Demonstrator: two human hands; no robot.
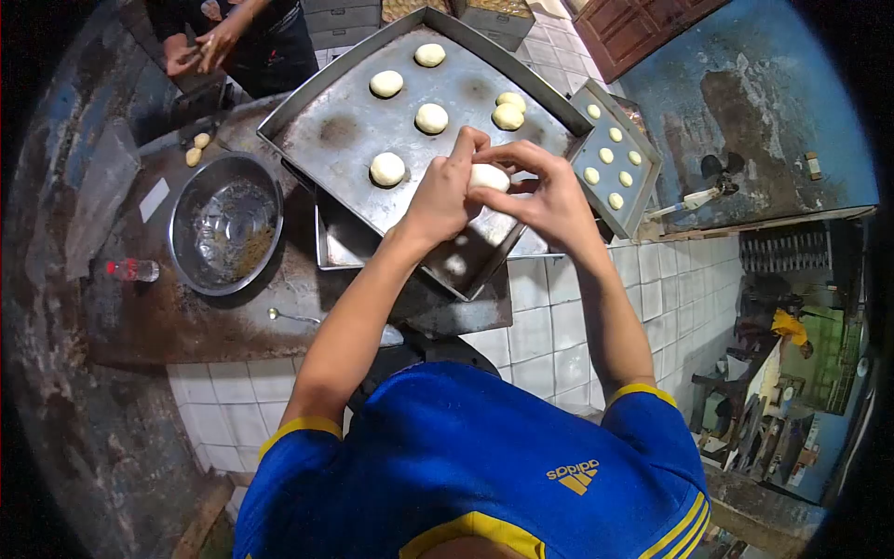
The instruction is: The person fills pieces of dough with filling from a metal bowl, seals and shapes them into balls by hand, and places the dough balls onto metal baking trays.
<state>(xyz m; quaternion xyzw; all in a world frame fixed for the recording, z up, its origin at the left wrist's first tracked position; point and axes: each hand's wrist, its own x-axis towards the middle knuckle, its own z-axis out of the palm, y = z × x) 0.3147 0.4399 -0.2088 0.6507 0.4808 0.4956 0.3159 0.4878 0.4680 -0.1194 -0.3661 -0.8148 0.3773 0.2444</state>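
Observation:
A pale dough ball point(488, 178) is held between my two hands above the near side of a large metal baking tray point(335, 88). My left hand point(441, 194) has its fingers curled against the ball's left side. From the right, my right hand point(556, 200) pinches the same ball between thumb and fingers. Several round dough balls sit on the tray, among them one close by point(431, 118) and another to the left point(387, 170). Two dough balls touch each other near the right wall, the front one point(507, 116) partly covering the other. My fingers hide part of the held ball.
Left of the tray stands a metal bowl point(212, 276) with residue inside. A spoon point(293, 317), a red-capped bottle point(133, 270) and two small dough pieces lie around it. Another tray point(643, 191) with dough balls is at right. A co-worker's hands point(216, 47) are at top left.

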